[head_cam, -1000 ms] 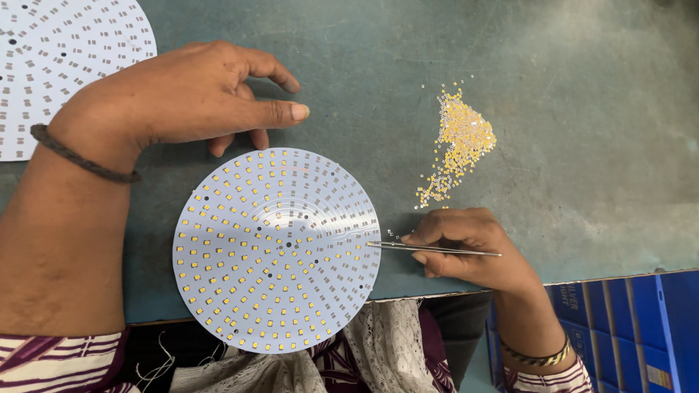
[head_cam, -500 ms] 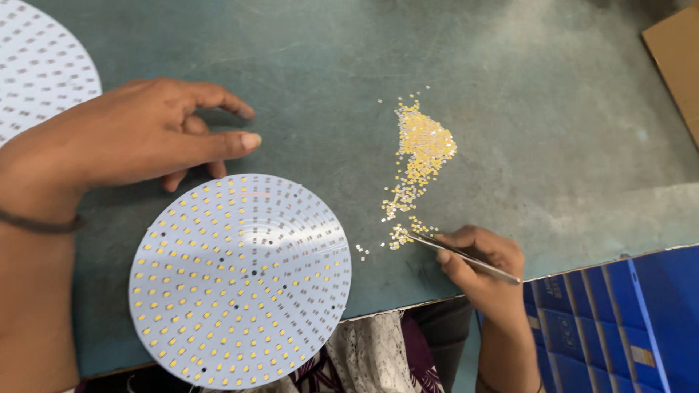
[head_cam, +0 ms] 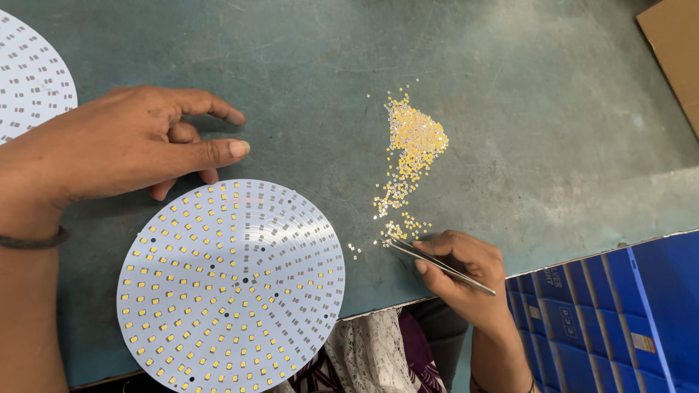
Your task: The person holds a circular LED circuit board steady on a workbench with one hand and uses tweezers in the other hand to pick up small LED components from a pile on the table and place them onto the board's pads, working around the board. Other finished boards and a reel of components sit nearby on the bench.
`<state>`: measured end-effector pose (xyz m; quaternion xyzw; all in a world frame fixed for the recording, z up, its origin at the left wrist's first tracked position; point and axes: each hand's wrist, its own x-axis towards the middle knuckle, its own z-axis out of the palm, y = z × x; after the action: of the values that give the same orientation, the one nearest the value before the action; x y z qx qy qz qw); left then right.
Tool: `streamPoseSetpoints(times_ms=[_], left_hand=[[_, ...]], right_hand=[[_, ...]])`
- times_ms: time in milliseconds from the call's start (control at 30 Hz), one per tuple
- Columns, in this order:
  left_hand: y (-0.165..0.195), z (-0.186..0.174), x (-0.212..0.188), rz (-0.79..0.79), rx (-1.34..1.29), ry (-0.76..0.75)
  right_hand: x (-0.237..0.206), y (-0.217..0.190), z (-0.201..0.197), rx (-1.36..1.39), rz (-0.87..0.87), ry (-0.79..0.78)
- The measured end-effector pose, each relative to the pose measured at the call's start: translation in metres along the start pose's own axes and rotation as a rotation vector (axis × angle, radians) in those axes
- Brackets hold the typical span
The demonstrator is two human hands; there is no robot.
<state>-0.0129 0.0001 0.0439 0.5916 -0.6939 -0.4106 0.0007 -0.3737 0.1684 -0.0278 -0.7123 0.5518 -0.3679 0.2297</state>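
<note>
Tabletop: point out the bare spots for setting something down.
Free: the table between the yellow chip pile and the cardboard, and above the left hand. Crowded: around the round board and the right hand with tweezers.

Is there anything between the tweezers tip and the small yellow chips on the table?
Nothing visible. The right hand holds the tweezers, whose tip sits at the near edge of the yellow chips, with only bare table around.

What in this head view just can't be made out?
- Tweezers tips: too small to tell whether they hold a chip from the yellow pile.
- Second white disc: cut off by the left edge.
- Right hand palm: turned away.
- Left hand: whether it touches the round board is unclear.
</note>
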Motion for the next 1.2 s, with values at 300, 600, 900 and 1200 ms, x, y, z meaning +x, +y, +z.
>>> streamPoseSetpoints(times_ms=[300, 600, 900, 1200], left_hand=[[-0.005, 0.001, 0.002, 0.054, -0.032, 0.006], [-0.005, 0.002, 0.003, 0.035, 0.014, 0.018], [-0.006, 0.0, 0.003, 0.109, -0.056, 0.007], [-0.006, 0.001, 0.005, 0.122, -0.063, 0.015]], right_hand=[[-0.002, 0.005, -0.004, 0.094, -0.015, -0.038], [0.0, 0.005, -0.005, 0.069, 0.011, -0.071], [0.019, 0.001, 0.003, 0.191, -0.11, -0.289], [0.05, -0.006, 0.003, 0.229, -0.234, -0.477]])
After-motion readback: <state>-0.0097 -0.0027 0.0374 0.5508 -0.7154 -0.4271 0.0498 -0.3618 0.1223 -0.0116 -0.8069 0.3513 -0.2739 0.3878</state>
